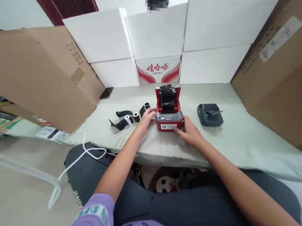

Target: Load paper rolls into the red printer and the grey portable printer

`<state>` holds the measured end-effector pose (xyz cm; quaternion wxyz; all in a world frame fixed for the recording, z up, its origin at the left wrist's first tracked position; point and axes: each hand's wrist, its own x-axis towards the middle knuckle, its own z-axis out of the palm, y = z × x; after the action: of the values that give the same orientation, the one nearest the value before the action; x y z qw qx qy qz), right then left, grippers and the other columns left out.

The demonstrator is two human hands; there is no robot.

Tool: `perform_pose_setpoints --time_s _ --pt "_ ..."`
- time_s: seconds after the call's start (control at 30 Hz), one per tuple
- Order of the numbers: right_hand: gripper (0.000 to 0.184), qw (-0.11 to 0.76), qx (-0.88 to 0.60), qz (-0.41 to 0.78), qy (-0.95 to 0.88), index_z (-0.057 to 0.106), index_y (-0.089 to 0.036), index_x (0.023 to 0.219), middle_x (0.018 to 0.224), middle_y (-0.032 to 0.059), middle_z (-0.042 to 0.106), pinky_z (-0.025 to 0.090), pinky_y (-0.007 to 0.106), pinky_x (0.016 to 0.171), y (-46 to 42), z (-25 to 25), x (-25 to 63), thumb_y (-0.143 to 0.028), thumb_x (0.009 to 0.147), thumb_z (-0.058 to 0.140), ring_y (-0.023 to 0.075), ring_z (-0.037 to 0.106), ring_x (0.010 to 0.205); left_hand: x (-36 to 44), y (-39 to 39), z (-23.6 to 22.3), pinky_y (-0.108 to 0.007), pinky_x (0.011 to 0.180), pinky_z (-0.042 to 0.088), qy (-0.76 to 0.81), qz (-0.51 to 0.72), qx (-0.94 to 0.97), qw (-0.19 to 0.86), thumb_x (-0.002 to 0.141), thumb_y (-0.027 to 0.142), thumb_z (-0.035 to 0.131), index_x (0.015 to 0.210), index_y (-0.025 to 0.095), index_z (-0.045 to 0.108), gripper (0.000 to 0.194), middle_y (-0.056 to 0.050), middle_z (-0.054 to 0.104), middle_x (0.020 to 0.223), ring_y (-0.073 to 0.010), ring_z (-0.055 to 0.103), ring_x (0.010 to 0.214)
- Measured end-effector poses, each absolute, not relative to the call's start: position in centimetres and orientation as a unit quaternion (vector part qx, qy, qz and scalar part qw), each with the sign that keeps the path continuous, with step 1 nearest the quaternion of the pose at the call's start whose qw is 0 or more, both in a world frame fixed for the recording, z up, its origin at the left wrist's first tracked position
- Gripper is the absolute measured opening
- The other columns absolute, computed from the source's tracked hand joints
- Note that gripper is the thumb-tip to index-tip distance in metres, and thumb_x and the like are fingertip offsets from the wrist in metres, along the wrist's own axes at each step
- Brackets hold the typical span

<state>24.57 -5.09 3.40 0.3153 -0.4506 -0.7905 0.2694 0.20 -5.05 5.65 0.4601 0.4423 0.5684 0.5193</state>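
Note:
A small red and grey label printer (168, 122) stands on the cloth-covered table with its lid (168, 90) raised. Black ribbon (167, 107) shows inside it, and more hangs across the lid. My left hand (148, 117) grips the printer's left side, fingers against the edge near the grey panel. On the opposite side, my right hand (189, 131) wraps round the lower corner, its thumb at the front by the white label (168, 126). Left of my left hand lie several ribbon rolls (136, 117), some with loose black film trailing. The fingertips at the sides are partly hidden.
To the right sits a dark rounded device (210, 115) with a black scrap on top. A phone (106, 93) lies at the back left. White boxes (159, 31) line the rear, and cardboard (42, 69) flanks the left. A white cable (83, 151) hangs over the front edge.

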Motion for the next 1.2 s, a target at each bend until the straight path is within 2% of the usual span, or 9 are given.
perform_pose_setpoints --time_s 0.3,0.5,0.63,0.73,0.8,0.87,1.0,1.07,1.2 --pt "0.065 0.313 -0.449 0.214 -0.809 0.044 -0.016 0.140 0.129 0.0207 0.060 0.050 0.052 0.100 -5.2 2.2 24.1 -0.054 0.090 0.059 0.0372 0.059 0.118 0.0 -3.5 6.1 -0.034 0.090 0.054 0.583 0.507 0.464 0.432 0.071 0.030 0.070 0.111 0.020 0.066 0.041 -0.008 0.071 0.124 -0.0242 0.067 0.112" --pt "0.066 0.307 -0.453 0.214 -0.809 0.043 -0.013 0.140 0.130 0.0223 0.059 0.049 0.053 0.101 -5.2 2.2 24.2 -0.054 0.090 0.058 0.0383 0.059 0.119 -0.4 -1.8 6.9 -0.035 0.094 0.053 0.586 0.504 0.559 0.300 0.073 0.027 0.074 0.108 0.017 0.068 0.037 -0.011 0.069 0.123 -0.0228 0.065 0.107" --pt "0.063 0.313 -0.451 0.212 -0.808 0.045 -0.015 0.138 0.128 0.0208 0.060 0.049 0.052 0.102 -5.2 2.2 24.2 -0.054 0.090 0.059 0.0375 0.060 0.118 -0.6 -0.5 7.6 -0.039 0.101 0.051 0.584 0.431 0.652 0.220 0.076 0.020 0.068 0.104 0.019 0.076 0.028 -0.008 0.070 0.113 -0.0231 0.064 0.104" --pt "0.063 0.317 -0.448 0.212 -0.809 0.045 -0.015 0.139 0.128 0.0203 0.061 0.049 0.051 0.103 -5.1 2.1 24.3 -0.054 0.091 0.059 0.0368 0.060 0.119 -0.4 0.6 8.1 -0.038 0.104 0.049 0.543 0.380 0.725 0.184 0.076 0.008 0.056 0.084 0.020 0.078 0.026 -0.007 0.070 0.108 -0.0231 0.064 0.105" --pt "0.064 0.317 -0.444 0.210 -0.811 0.045 -0.014 0.140 0.129 0.0208 0.060 0.048 0.051 0.104 -5.1 2.1 24.3 -0.053 0.091 0.059 0.0367 0.059 0.119 -0.2 1.2 8.5 -0.037 0.101 0.051 0.504 0.359 0.758 0.206 0.075 0.006 0.051 0.074 0.020 0.076 0.028 -0.006 0.072 0.104 -0.0226 0.066 0.103" --pt "0.065 0.315 -0.444 0.208 -0.813 0.044 -0.014 0.141 0.129 0.0211 0.061 0.048 0.052 0.104 -5.1 2.0 24.3 -0.053 0.091 0.060 0.0370 0.059 0.120 0.0 1.5 9.1 -0.036 0.096 0.053 0.483 0.344 0.765 0.251 0.079 0.009 0.053 0.080 0.019 0.078 0.028 -0.006 0.076 0.100 -0.0227 0.069 0.099" --pt "0.067 0.320 -0.441 0.213 -0.811 0.044 -0.014 0.143 0.131 0.0205 0.061 0.048 0.052 0.105 -5.1 2.1 24.3 -0.053 0.091 0.060 0.0369 0.059 0.121 0.0 1.2 10.3 -0.037 0.099 0.053 0.489 0.340 0.746 0.297 0.090 0.034 0.065 0.104 0.020 0.081 0.026 -0.007 0.080 0.108 -0.0253 0.071 0.104" --pt "0.068 0.328 -0.432 0.216 -0.812 0.044 -0.015 0.145 0.132 0.0196 0.061 0.047 0.051 0.107 -5.1 2.1 24.3 -0.053 0.091 0.060 0.0365 0.058 0.123 -0.3 0.9 10.5 -0.037 0.100 0.053 0.477 0.360 0.733 0.325 0.095 0.045 0.058 0.107 0.019 0.080 0.036 -0.009 0.081 0.108 -0.0253 0.072 0.105" --pt "0.071 0.333 -0.438 0.218 -0.807 0.043 -0.015 0.146 0.131 0.0194 0.061 0.047 0.052 0.107 -5.1 2.0 24.2 -0.053 0.089 0.062 0.0369 0.059 0.123 -1.1 0.4 10.3 -0.038 0.100 0.055 0.464 0.372 0.722 0.353 0.096 0.041 0.057 0.111 0.018 0.079 0.035 -0.010 0.081 0.103 -0.0246 0.074 0.104"
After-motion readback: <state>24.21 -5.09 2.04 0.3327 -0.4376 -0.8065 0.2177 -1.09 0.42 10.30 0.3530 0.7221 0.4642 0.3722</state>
